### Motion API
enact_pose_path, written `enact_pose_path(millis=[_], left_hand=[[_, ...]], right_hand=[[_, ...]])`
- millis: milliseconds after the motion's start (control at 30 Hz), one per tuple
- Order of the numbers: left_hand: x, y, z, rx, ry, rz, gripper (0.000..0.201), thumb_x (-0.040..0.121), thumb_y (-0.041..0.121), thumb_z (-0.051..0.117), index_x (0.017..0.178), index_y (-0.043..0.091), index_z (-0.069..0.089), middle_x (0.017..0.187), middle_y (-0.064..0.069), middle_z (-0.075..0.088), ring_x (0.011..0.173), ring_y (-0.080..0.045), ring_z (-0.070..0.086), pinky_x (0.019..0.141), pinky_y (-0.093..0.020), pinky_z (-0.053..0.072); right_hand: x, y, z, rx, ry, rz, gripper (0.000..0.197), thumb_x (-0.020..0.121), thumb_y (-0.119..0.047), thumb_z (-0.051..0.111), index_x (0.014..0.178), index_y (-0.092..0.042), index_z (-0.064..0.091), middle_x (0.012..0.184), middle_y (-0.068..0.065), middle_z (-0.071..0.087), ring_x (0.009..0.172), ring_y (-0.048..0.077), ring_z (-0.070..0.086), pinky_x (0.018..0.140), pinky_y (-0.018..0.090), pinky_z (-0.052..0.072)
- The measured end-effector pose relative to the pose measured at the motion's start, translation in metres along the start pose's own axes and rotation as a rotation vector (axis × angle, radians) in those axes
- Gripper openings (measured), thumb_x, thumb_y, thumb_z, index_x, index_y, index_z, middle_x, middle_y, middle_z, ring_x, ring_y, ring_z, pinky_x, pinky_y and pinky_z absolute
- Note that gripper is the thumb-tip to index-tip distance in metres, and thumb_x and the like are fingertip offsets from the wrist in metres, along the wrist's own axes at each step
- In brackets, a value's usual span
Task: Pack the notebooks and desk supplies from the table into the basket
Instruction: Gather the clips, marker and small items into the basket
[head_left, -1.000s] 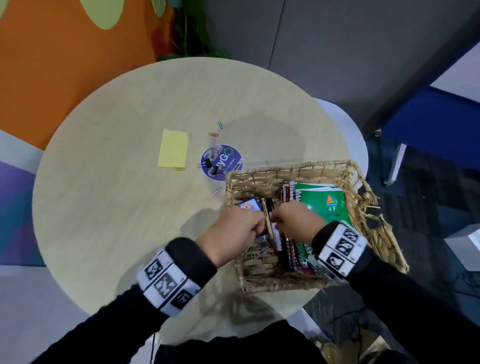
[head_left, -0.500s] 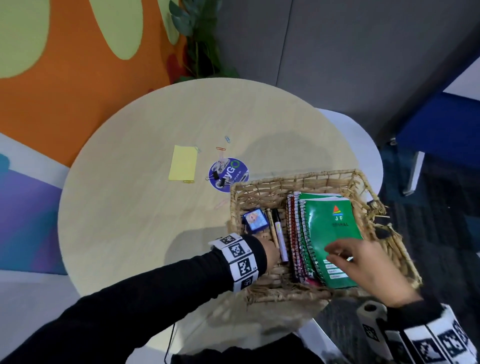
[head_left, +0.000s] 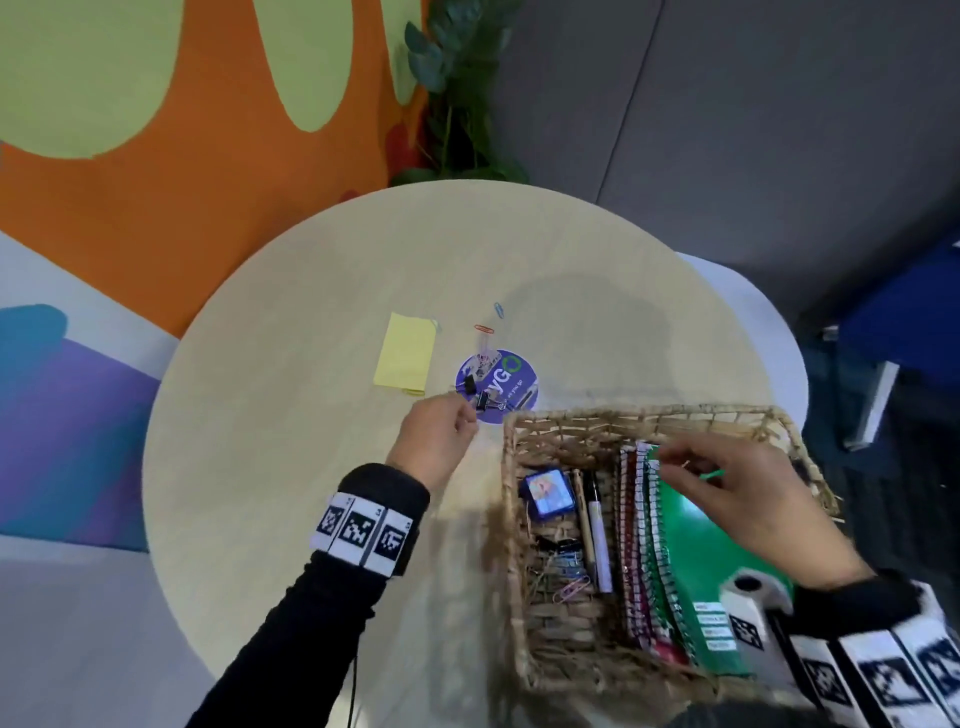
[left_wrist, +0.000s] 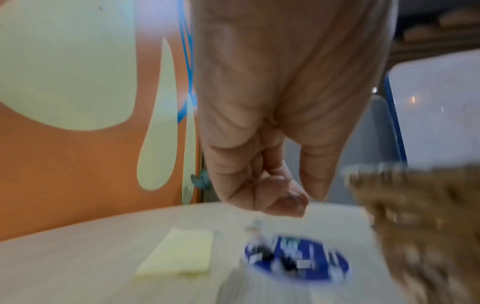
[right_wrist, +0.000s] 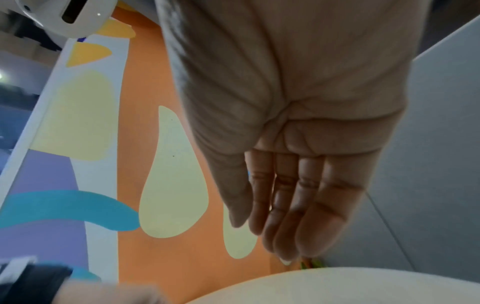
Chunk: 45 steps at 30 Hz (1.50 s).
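The wicker basket (head_left: 623, 413) stands at the table's near right edge. In it lie a green spiral notebook (head_left: 711, 551) on top of other notebooks, pens (head_left: 595, 525), a small blue item (head_left: 549, 492) and some clips. My right hand (head_left: 670, 462) hovers over the notebook's far end, fingers straight (right_wrist: 259, 236), holding nothing. My left hand (head_left: 467, 418) is just left of the basket, loosely curled (left_wrist: 303, 197) and empty, right beside the black binder clips (head_left: 483, 397) on a round purple sticker (head_left: 511, 374). A yellow sticky pad (head_left: 405, 358) lies further left.
A blue paper clip (head_left: 500, 310) and a red one (head_left: 484, 328) lie beyond the sticker. The round table (head_left: 311, 467) is bare wood to the left and far side. A plant (head_left: 457, 78) stands behind it, with a white rounded surface (head_left: 753, 312) at the back right.
My left hand has come out of the basket and moved up-left to the binder clips. My right hand has moved from the notebook's near part to its far end.
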<state>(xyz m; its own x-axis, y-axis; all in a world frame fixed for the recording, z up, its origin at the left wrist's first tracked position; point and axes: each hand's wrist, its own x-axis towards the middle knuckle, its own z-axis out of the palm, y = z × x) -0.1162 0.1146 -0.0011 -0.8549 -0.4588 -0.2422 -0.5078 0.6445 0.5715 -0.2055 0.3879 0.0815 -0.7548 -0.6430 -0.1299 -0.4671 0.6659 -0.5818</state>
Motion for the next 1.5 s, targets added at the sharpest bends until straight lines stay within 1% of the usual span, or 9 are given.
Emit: enact_pose_path(millis=[100, 267, 467, 600, 700, 833, 1200, 1333, 1500], left_hand=[[0.016, -0.017, 0.024, 0.041, -0.117, -0.078, 0.011, 0.086, 0.017, 0.057, 0.088, 0.009, 0.064, 0.098, -0.01, 0.067, 0.091, -0.027, 0.064, 0.079, -0.032, 0.048], [0.032, -0.023, 0.053, 0.123, -0.193, -0.068, 0.02, 0.087, 0.027, 0.057, 0.099, 0.011, 0.057, 0.108, -0.01, 0.058, 0.098, -0.028, 0.06, 0.087, -0.039, 0.05], [0.042, -0.023, 0.067, 0.1, -0.215, -0.128, 0.03, 0.085, 0.006, 0.049, 0.115, 0.002, 0.053, 0.121, -0.018, 0.052, 0.114, -0.035, 0.05, 0.096, -0.04, 0.044], [0.043, -0.039, 0.082, 0.058, -0.178, 0.009, 0.046, 0.077, 0.032, 0.039, 0.102, -0.004, 0.051, 0.112, -0.034, 0.051, 0.106, -0.05, 0.051, 0.092, -0.058, 0.045], [0.033, -0.037, 0.066, -0.091, -0.123, -0.092, 0.016, 0.086, 0.015, 0.051, 0.096, 0.004, 0.057, 0.102, -0.014, 0.058, 0.093, -0.03, 0.058, 0.077, -0.029, 0.046], [0.017, -0.048, 0.046, -0.15, -0.014, -0.083, 0.009, 0.088, 0.016, 0.058, 0.082, 0.011, 0.053, 0.084, -0.002, 0.056, 0.077, -0.017, 0.054, 0.064, -0.018, 0.038], [-0.008, -0.064, 0.025, -0.189, 0.065, -0.031, 0.014, 0.081, 0.019, 0.069, 0.079, 0.018, 0.056, 0.068, 0.009, 0.053, 0.065, 0.005, 0.049, 0.061, -0.004, 0.035], [-0.015, -0.037, 0.014, -0.231, 0.086, 0.024, 0.006, 0.083, 0.018, 0.067, 0.087, 0.016, 0.063, 0.069, 0.006, 0.057, 0.061, 0.005, 0.048, 0.063, -0.004, 0.035], [-0.031, -0.004, 0.002, -0.189, 0.119, 0.164, 0.003, 0.083, 0.021, 0.067, 0.086, 0.02, 0.068, 0.075, 0.005, 0.063, 0.061, -0.004, 0.052, 0.065, -0.002, 0.036]], right_hand=[[0.045, -0.024, -0.005, -0.08, 0.016, -0.069, 0.009, 0.081, -0.018, 0.071, 0.09, -0.019, 0.073, 0.075, -0.012, 0.067, 0.071, 0.004, 0.064, 0.066, 0.002, 0.044], [0.113, -0.06, -0.002, -0.183, -0.071, -0.188, 0.013, 0.084, -0.017, 0.066, 0.094, -0.014, 0.072, 0.084, 0.001, 0.074, 0.077, 0.019, 0.066, 0.075, 0.031, 0.052], [0.199, -0.086, 0.034, -0.43, -0.373, -0.353, 0.02, 0.085, -0.014, 0.056, 0.101, -0.015, 0.069, 0.098, 0.006, 0.072, 0.092, 0.026, 0.064, 0.082, 0.034, 0.051], [0.237, -0.091, 0.075, -0.62, -0.624, -0.443, 0.019, 0.087, -0.016, 0.054, 0.101, -0.01, 0.066, 0.104, 0.009, 0.069, 0.098, 0.028, 0.061, 0.082, 0.034, 0.049], [0.249, -0.085, 0.107, -0.734, -0.785, -0.457, 0.032, 0.084, -0.033, 0.062, 0.104, -0.008, 0.063, 0.102, 0.009, 0.067, 0.095, 0.029, 0.062, 0.078, 0.035, 0.049], [0.257, -0.075, 0.141, -0.793, -0.8, -0.399, 0.047, 0.072, -0.051, 0.07, 0.082, -0.007, 0.059, 0.064, 0.0, 0.05, 0.066, 0.025, 0.056, 0.061, 0.034, 0.05], [0.256, -0.084, 0.129, -0.772, -0.748, -0.317, 0.047, 0.069, -0.04, 0.073, 0.052, -0.008, 0.043, 0.053, 0.002, 0.043, 0.05, 0.022, 0.048, 0.053, 0.029, 0.043], [0.223, -0.096, 0.073, -0.615, -0.58, -0.332, 0.027, 0.067, -0.033, 0.073, 0.071, -0.008, 0.062, 0.066, 0.006, 0.06, 0.064, 0.026, 0.057, 0.058, 0.03, 0.044], [0.125, -0.077, 0.038, -0.496, -0.618, -0.299, 0.023, 0.07, -0.029, 0.07, 0.08, -0.013, 0.058, 0.08, 0.004, 0.067, 0.067, 0.021, 0.051, 0.063, 0.032, 0.046]])
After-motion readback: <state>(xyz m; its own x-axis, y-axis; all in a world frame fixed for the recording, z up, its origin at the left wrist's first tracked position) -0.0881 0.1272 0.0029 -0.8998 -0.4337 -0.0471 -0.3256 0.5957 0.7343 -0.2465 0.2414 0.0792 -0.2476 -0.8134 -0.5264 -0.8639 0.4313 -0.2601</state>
